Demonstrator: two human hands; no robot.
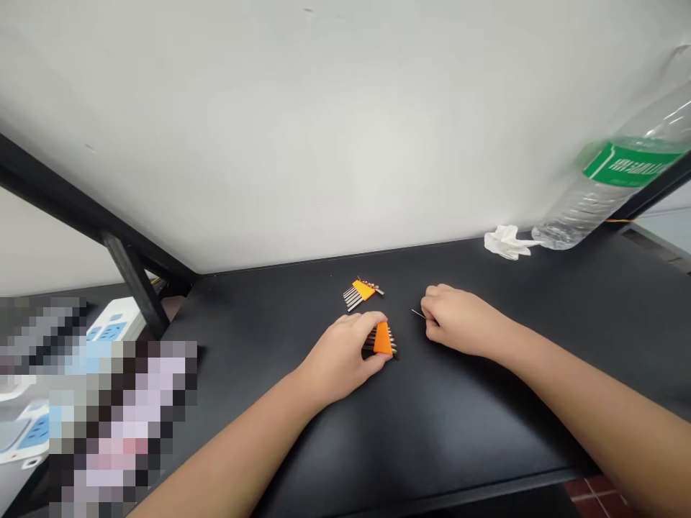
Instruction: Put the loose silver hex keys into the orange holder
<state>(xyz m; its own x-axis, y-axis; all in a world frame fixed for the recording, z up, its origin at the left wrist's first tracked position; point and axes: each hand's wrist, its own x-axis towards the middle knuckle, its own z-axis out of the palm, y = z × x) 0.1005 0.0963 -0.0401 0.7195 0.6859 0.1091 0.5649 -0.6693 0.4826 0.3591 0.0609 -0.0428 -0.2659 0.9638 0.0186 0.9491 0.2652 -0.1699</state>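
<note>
My left hand (348, 356) grips an orange hex key holder (383, 338) by its edges, thumb on the near side and fingers on the far side. Several metal keys pass through the holder, their ends sticking out to the right and their shafts partly hidden by the hand. To the right, apart from it, my right hand (445, 316) is closed in a pinch on a thin metal rod (417, 314), which looks like a small hex key; only its tip shows. Behind my left hand, a second orange holder (363, 290) with several metal keys lies on the black table (259, 316).
A large clear bottle with a green label (631, 164) leans at the back right, beside a crumpled white tissue (507, 242). Past the table's left end are white power strips (122, 316) and a blurred-out patch. A pale wall (345, 129) rises behind the table.
</note>
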